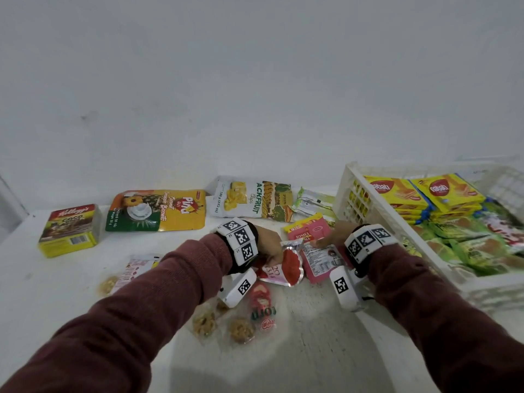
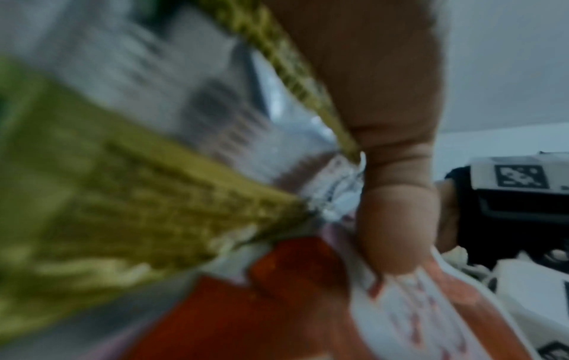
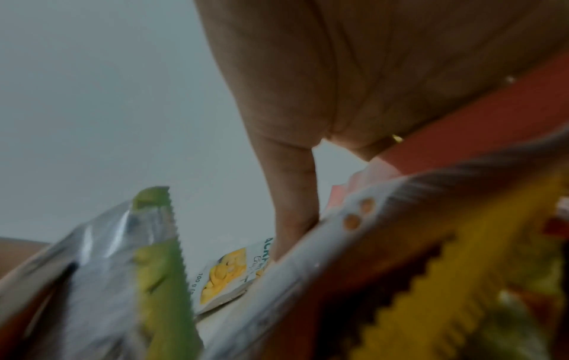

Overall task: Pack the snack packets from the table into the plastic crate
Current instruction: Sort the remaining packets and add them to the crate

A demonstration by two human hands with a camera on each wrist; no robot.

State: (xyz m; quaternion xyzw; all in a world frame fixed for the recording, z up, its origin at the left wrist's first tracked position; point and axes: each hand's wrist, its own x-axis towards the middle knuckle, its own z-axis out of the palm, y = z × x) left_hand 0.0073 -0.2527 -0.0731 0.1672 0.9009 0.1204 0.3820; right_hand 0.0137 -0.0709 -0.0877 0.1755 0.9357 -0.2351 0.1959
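On the white table my left hand (image 1: 270, 245) grips a red and silver snack packet (image 1: 292, 266) by its top edge. In the left wrist view the thumb (image 2: 394, 219) pinches that red packet (image 2: 277, 304) together with a blurred yellow-green packet (image 2: 138, 194). Just to the right, my right hand (image 1: 330, 236) holds a pink packet (image 1: 314, 258), thumb on top of it. The right wrist view shows the palm (image 3: 369, 73) over the pink packet (image 3: 477, 131). The white plastic crate (image 1: 344, 194) stands at the right, holding yellow wafer packets (image 1: 397, 191) and green packets (image 1: 467, 245).
Along the back wall lie a yellow cereal box (image 1: 71, 231), a yellow pineapple biscuit pouch (image 1: 158, 211), a jackfruit chips bag (image 1: 252, 199) and a green-white packet (image 1: 314, 205). Clear cookie packets (image 1: 238, 330) and a pink pouch (image 1: 136, 268) lie under my left forearm.
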